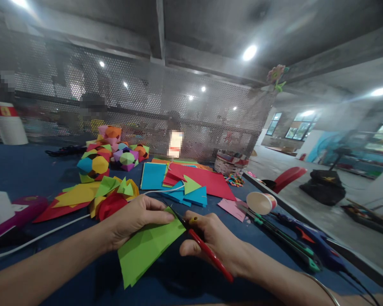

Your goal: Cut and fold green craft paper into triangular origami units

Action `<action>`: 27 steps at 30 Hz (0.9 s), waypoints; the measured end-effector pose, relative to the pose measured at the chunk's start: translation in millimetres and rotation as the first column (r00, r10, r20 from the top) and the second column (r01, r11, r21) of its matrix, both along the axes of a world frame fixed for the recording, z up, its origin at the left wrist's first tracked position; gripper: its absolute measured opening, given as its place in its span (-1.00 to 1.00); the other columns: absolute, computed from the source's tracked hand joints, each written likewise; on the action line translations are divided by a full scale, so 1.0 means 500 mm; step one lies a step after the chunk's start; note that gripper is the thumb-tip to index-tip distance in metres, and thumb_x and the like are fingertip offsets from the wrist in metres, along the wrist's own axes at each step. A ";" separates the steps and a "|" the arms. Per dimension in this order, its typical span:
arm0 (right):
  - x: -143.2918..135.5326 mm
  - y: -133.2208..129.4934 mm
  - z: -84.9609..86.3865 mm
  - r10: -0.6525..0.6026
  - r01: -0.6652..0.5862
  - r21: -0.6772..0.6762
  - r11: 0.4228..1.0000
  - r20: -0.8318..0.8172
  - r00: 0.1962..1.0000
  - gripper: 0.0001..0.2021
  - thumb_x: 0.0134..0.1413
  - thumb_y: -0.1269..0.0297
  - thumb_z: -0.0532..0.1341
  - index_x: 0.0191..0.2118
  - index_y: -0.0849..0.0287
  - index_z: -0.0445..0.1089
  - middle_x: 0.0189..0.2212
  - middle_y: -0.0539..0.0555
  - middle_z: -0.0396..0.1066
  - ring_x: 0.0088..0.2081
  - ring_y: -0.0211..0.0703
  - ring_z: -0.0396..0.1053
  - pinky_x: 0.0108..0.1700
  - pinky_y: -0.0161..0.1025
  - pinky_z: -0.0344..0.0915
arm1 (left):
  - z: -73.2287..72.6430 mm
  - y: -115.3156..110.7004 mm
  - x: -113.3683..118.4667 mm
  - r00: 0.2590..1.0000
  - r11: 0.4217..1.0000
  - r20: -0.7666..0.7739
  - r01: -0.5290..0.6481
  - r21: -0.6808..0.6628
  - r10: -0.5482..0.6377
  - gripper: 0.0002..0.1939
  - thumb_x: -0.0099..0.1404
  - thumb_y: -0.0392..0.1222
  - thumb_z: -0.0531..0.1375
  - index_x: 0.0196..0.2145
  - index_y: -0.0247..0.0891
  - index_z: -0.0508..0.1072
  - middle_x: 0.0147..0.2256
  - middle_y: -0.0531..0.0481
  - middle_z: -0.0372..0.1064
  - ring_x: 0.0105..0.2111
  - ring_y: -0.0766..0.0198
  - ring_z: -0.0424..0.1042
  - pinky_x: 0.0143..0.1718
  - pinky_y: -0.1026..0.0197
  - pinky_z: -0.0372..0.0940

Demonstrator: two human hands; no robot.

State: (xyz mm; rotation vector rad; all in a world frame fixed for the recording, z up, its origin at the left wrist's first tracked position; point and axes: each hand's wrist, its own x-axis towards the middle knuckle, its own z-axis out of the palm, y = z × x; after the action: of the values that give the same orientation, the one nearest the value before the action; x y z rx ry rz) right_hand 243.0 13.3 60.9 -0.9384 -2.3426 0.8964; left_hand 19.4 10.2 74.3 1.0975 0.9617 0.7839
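Pinched in my left hand [143, 219] is a folded stack of light green paper [150, 246], its lower end hanging toward me. My right hand [215, 238] grips a pair of scissors [210, 255] with red handles and dark blades. The blades meet the upper right edge of the green paper, close to my left fingertips. Just beyond my left hand lie cut red paper pieces [113, 207] and yellow paper pieces [78, 194]. Blue paper pieces [194, 196] and a large red sheet [207, 180] spread out ahead of both hands.
Colourful folded paper balls [98, 165] are piled at back left. To the right lie pink paper [232, 208], a tipped paper cup [258, 203], a green-and-black tool [287, 242] and a blue glue gun [309, 233]. A white cable [51, 237] crosses the left side near a purple device [19, 216].
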 end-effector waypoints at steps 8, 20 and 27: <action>-0.001 0.000 -0.005 0.001 -0.002 -0.032 0.999 -0.043 0.999 -0.41 0.03 -0.33 0.34 -0.38 0.15 0.22 -0.59 -0.16 0.07 -0.52 -0.36 -0.11 -0.56 -0.34 -0.11 | -0.009 0.006 -0.004 1.000 1.000 -0.024 0.003 0.012 -0.003 -0.55 -0.26 0.08 0.60 -0.53 -0.30 0.64 -0.58 0.03 0.50 -0.62 0.40 0.39 -0.57 0.39 0.23; -0.006 -0.004 -0.001 -0.021 0.020 -0.054 0.998 -0.035 0.999 -0.41 0.06 -0.33 0.31 -0.44 0.13 0.18 -0.60 -0.15 0.08 -0.53 -0.34 -0.08 -0.53 -0.33 -0.08 | -0.008 0.002 -0.002 0.999 1.000 -0.030 0.017 0.006 -0.017 -0.51 -0.28 0.12 0.61 -0.53 -0.32 0.64 -0.59 0.03 0.50 -0.64 0.43 0.39 -0.59 0.42 0.26; 0.021 0.018 0.044 -0.356 0.313 0.188 0.931 0.281 0.891 -0.58 0.25 -0.16 0.22 -0.35 0.13 0.33 -0.52 -0.05 0.34 -0.51 -0.25 0.18 -0.45 -0.30 0.05 | 0.006 0.018 -0.015 0.993 0.993 -0.028 -0.115 0.003 0.115 -0.48 -0.35 0.10 0.62 -0.51 -0.32 0.64 -0.56 -0.03 0.54 -0.61 0.36 0.45 -0.57 0.38 0.34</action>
State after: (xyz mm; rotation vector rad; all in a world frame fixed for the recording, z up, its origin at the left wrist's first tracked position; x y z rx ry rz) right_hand 253.3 22.2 83.1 -1.4582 -2.3474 0.4664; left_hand 11.8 19.4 77.4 1.0636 1.0561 0.8648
